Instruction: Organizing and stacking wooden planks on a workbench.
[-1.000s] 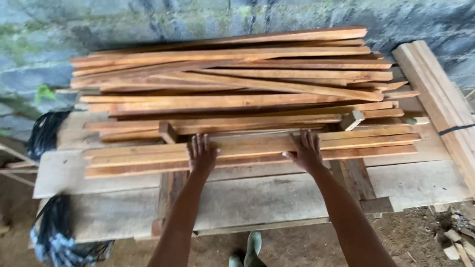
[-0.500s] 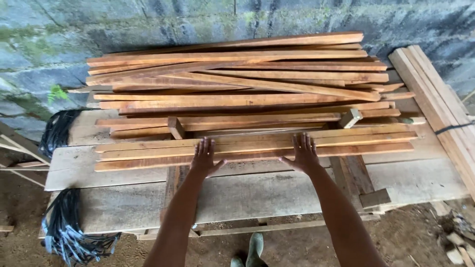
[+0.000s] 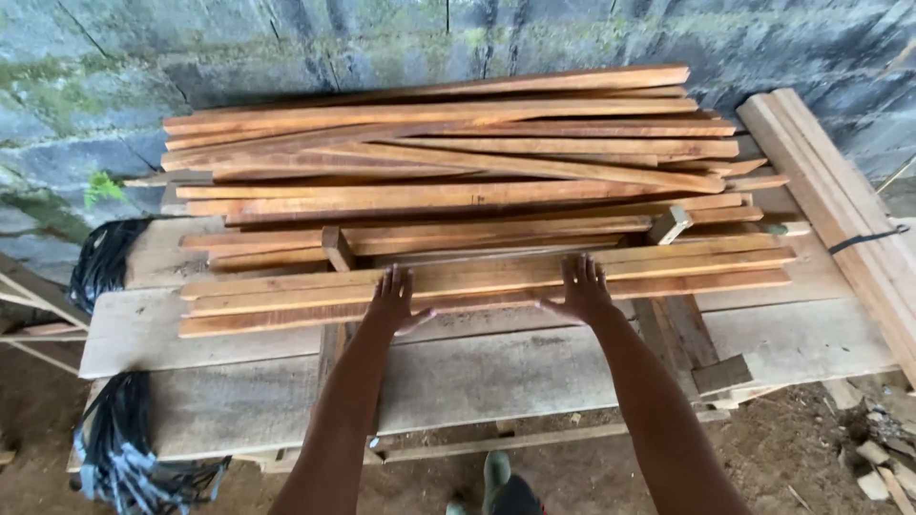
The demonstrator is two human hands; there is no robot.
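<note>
Two hands — left hand and right hand — lie flat with fingers spread wide on the front wooden slats, gripping nothing. Slats rest on a grey plank bench; behind them a larger slat pile, then a mossy block wall. Dirt floor below the bench.

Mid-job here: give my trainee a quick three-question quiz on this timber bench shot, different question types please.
1. True or false: both hands lie flat and open on the front bundle of slats.
2. Which lies at the bench's left end? A) black strapping B) a saw C) a bucket
3. Fill in: behind the stacked wood stands a mossy stone ____.

Key:
1. True: the left hand and right hand rest palms down, fingers spread, gripping nothing.
2. A
3. wall
</note>
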